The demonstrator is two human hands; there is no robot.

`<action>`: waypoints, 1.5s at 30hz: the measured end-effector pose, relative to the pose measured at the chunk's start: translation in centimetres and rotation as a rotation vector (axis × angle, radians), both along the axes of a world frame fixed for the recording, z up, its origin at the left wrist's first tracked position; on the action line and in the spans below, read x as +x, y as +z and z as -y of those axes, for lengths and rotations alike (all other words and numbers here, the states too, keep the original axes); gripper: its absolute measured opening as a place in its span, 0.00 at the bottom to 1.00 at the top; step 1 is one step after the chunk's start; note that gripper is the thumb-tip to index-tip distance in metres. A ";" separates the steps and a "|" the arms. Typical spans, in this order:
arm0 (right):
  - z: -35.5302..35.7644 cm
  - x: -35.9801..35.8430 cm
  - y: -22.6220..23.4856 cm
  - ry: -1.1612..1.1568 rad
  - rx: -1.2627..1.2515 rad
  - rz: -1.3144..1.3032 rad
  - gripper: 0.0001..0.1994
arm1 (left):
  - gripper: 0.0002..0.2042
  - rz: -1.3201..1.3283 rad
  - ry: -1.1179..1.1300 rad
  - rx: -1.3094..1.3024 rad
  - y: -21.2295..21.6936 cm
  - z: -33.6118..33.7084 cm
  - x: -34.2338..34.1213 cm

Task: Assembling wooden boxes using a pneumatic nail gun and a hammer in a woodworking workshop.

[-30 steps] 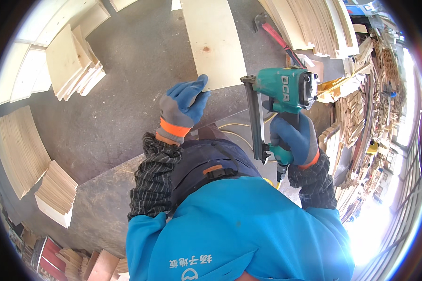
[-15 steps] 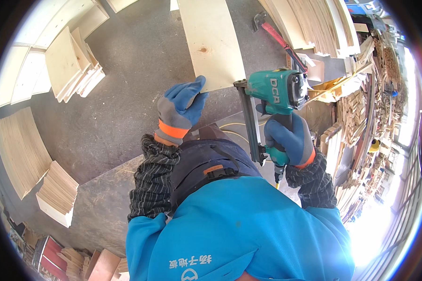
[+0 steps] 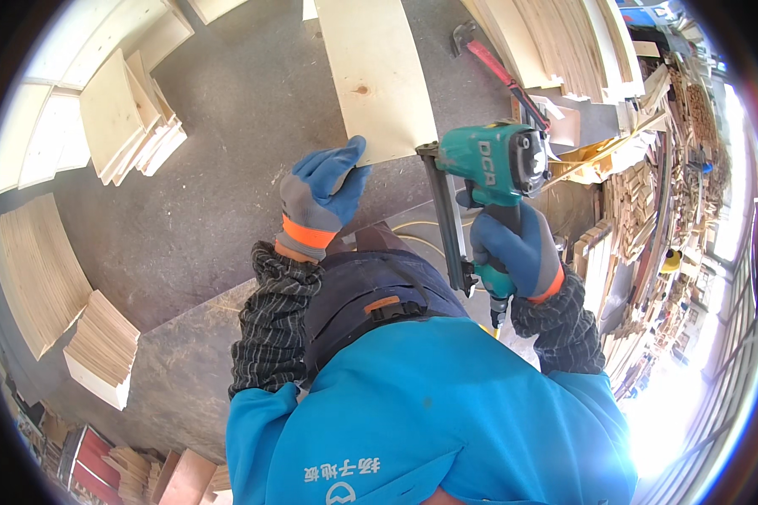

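In the head view, grips a green nail gun point(image 3: 490, 160) with the gloved right hand point(image 3: 518, 250), right of the frame's centre, wrapped tightly around the dark handle. Probably held so to bring the nose, up and left of the grip, to the lower right corner of a pale wooden board point(image 3: 379, 80); cannot tell whether pressing there or just meeting the edge. Leaves the long dark magazine point(image 3: 449, 223) slanting down to the left of the right hand.

Has the gloved left hand point(image 3: 322, 194) at the lower left corner of the same board, curled with bent fingers, apparently to steady that end; cannot tell whether pinching the corner or only resting against it. From there, shows the board stretching to the top edge of the frame, above a dark work surface point(image 3: 236, 109).

Also shows a red-handled hammer point(image 3: 493, 63) lying at upper right near a stack of boards point(image 3: 556, 42), presumably handy there, and more stacked panels point(image 3: 42, 269) at left, likely sorted into piles.
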State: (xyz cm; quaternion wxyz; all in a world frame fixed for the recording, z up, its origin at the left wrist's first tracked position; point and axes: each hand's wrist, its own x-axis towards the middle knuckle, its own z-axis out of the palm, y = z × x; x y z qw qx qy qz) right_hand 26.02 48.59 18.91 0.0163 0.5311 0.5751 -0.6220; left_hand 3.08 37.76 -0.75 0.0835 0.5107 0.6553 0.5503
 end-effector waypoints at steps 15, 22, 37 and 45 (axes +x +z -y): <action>-10.2 7.7 -15.5 0.188 0.946 0.357 0.18 | 0.23 0.333 0.008 -0.215 2.6 1.3 -0.3; -16.4 9.2 -27.8 0.483 1.121 0.662 0.29 | 0.29 0.874 0.142 -0.354 3.5 -4.0 -0.1; -8.6 6.7 -18.9 0.054 0.264 -0.570 0.51 | 0.25 1.818 -0.392 0.311 0.1 -3.1 2.9; -10.9 5.1 -10.2 0.581 0.653 -0.611 0.14 | 0.27 1.788 -0.403 0.166 -9.3 -1.2 5.6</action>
